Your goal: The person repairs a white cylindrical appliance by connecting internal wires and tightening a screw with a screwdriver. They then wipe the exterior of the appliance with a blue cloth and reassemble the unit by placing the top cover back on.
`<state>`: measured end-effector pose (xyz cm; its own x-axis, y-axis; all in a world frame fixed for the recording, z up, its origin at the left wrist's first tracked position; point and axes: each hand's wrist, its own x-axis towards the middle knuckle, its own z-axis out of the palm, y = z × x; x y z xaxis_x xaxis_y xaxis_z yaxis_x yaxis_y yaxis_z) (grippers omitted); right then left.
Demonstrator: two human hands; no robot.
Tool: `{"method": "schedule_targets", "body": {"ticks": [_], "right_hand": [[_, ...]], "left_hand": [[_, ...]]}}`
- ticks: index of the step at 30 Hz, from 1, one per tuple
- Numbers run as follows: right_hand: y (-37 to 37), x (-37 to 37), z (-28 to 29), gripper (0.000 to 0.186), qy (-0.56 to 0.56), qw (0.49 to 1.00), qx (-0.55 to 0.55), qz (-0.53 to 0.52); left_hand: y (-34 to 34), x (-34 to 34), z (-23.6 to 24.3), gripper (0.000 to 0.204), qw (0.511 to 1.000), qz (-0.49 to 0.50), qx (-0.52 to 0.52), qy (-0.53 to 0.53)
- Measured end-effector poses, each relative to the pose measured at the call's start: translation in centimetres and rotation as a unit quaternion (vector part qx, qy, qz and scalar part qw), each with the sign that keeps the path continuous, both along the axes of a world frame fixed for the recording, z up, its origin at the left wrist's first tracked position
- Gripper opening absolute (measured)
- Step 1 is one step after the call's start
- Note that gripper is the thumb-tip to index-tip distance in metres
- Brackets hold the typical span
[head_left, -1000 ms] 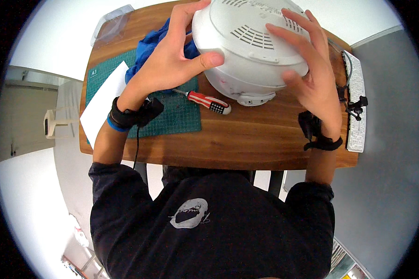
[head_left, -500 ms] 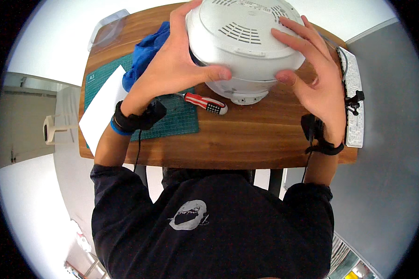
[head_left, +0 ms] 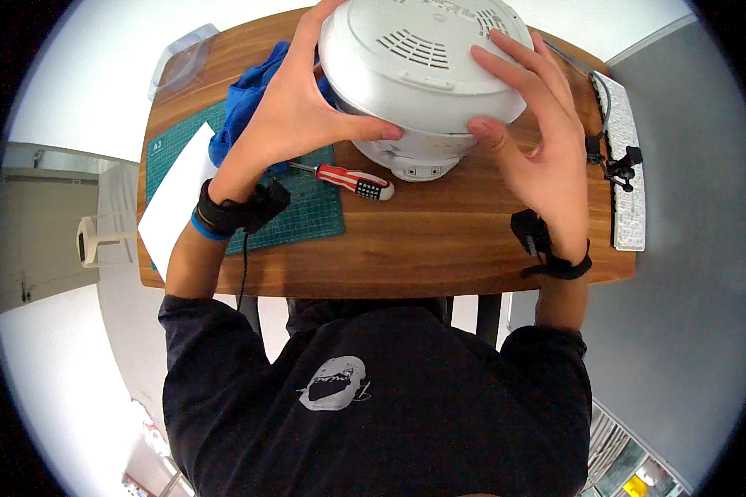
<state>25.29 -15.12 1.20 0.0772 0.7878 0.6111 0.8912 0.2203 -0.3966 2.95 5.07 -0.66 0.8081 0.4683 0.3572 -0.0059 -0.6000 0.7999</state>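
A white rounded appliance, which looks like a rice cooker (head_left: 427, 103), stands bottom up at the far middle of the table. Its vented base faces up and tilts toward me. My left hand (head_left: 311, 112) clasps its left side, thumb along the front rim and the other fingers partly hidden behind it. My right hand (head_left: 543, 141) holds the right side, with the thumb at the front and the fingers spread over the base's edge. In front of the cooker lies a screwdriver (head_left: 356, 180) with a red and white handle, its shaft pointing left.
A green cutting mat (head_left: 307, 211) lies at the left, under a white sheet of paper (head_left: 178, 199) and a blue cloth (head_left: 244, 103). At the far left sits a clear plastic tray (head_left: 182, 62). A white keyboard (head_left: 626, 199) with a black clip on it stands along the table's right edge.
The cooker and both hands have shifted slightly left in the view, and the right hand has moved most. Both hands keep their hold.
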Motion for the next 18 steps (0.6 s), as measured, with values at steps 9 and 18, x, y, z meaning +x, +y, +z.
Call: {"method": "schedule_targets", "body": {"ticks": [9, 18], "right_hand": [[0.8, 0.7, 0.6, 0.06, -0.033, 0.998, -0.003, 0.047], [1.6, 3.6, 1.2, 0.086, -0.053, 0.991, -0.101, 0.074]], "left_hand": [[0.3, -0.1, -0.2, 0.158, 0.999, -0.018, 0.028, -0.011], [2.4, -2.0, -1.3, 0.119, 0.997, -0.043, 0.06, -0.036]]}}
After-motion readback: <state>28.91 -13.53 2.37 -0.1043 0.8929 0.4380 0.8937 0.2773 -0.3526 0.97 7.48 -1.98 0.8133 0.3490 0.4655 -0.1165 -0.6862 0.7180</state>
